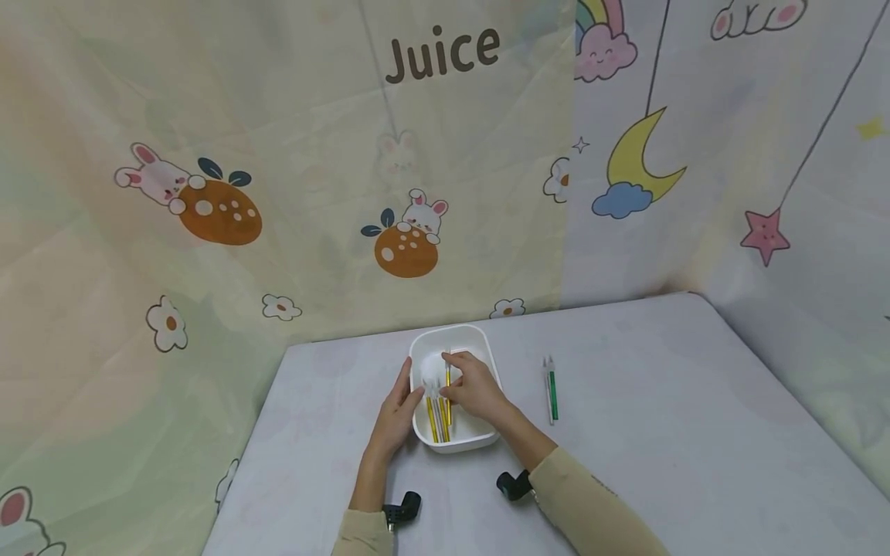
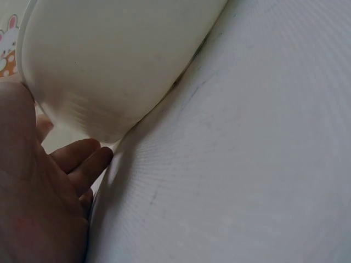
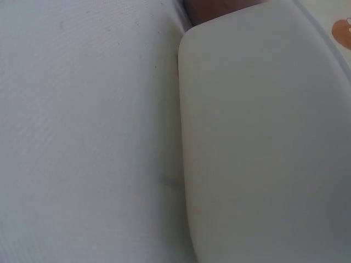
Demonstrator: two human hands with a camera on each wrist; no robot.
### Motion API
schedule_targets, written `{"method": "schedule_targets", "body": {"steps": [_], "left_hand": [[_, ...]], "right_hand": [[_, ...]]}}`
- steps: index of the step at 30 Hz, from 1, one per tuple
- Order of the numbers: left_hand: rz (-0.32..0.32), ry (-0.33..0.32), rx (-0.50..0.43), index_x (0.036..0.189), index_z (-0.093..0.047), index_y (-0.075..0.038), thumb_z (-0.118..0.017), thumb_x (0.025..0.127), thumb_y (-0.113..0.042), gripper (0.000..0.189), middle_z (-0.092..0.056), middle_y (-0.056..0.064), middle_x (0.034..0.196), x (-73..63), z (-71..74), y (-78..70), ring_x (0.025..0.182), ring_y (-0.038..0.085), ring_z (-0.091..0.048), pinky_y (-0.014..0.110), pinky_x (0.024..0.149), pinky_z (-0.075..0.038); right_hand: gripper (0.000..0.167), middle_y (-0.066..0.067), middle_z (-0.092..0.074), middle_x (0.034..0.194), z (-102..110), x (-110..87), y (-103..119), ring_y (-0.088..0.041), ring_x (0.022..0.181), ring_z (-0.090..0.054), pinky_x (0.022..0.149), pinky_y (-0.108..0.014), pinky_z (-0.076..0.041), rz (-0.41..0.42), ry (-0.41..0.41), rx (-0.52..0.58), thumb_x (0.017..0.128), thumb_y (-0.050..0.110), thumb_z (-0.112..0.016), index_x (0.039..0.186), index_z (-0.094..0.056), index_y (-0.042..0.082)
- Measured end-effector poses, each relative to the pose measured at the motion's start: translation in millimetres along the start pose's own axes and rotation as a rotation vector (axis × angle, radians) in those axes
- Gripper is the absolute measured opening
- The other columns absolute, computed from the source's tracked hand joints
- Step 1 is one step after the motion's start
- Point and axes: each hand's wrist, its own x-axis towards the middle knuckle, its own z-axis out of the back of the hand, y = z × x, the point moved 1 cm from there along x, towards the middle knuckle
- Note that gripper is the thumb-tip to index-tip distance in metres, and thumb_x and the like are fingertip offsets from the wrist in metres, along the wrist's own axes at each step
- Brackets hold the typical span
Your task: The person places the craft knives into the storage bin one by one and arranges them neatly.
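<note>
A white plastic container [image 1: 464, 441] stands on the table, with several slim gold-and-silver pens [image 1: 436, 421] with clear upper ends lying side by side inside. My left hand [image 1: 395, 417] holds the container's left wall, thumb at the rim. In the left wrist view its fingers [image 2: 88, 161] lie along the outside near the base. Reaching in over the right side, my right hand [image 1: 476, 386] pinches a gold pen [image 1: 448, 377] beside the others, its thumb and index finger at the barrel. In the right wrist view, the container wall [image 3: 263, 131] hides this hand's fingertips.
To the right of the container lie a green pen [image 1: 553, 395] and a silver-white pen [image 1: 547, 390] side by side. The table [image 1: 660, 432] has a pale cover. A printed cloth backdrop [image 1: 320, 255] rises behind the table's far edge.
</note>
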Motion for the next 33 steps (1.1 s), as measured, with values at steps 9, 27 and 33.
{"method": "schedule_targets", "body": {"steps": [9,27,33], "left_hand": [[-0.001,0.002,-0.012,0.166,-0.026,-0.036,-0.054,0.109,-0.033,0.064,-0.027,-0.010,0.171,-2.3,-0.9,-2.6,0.161,0.020,-0.021,0.053,0.130,-0.019],[0.007,0.005,-0.011,0.167,-0.023,-0.030,-0.054,0.109,-0.029,0.065,-0.026,-0.007,0.172,-0.5,-0.4,-1.2,0.161,0.020,-0.021,0.052,0.130,-0.019],[-0.008,-0.006,-0.002,0.166,-0.026,-0.033,-0.055,0.108,-0.035,0.065,-0.029,-0.010,0.171,-2.9,-0.4,-2.2,0.160,0.019,-0.024,0.051,0.130,-0.021]], "right_hand": [[0.072,-0.018,-0.056,0.143,0.0,-0.2,-1.0,-0.021,0.093,-0.068,0.061,-0.020,-0.061,-0.005,-0.007,0.010,0.083,-0.008,-0.082,0.149,-0.054,-0.001],[0.067,-0.019,-0.055,0.147,-1.9,-1.1,-1.6,-0.010,0.074,-0.069,0.060,-0.022,-0.061,-0.044,0.076,-0.032,0.087,-0.004,-0.079,0.149,-0.054,0.001],[0.063,-0.017,-0.060,0.142,-3.2,-0.9,-3.8,-0.010,0.075,-0.068,0.061,-0.023,-0.061,-0.042,0.120,-0.071,0.089,-0.004,-0.077,0.148,-0.056,0.002]]}}
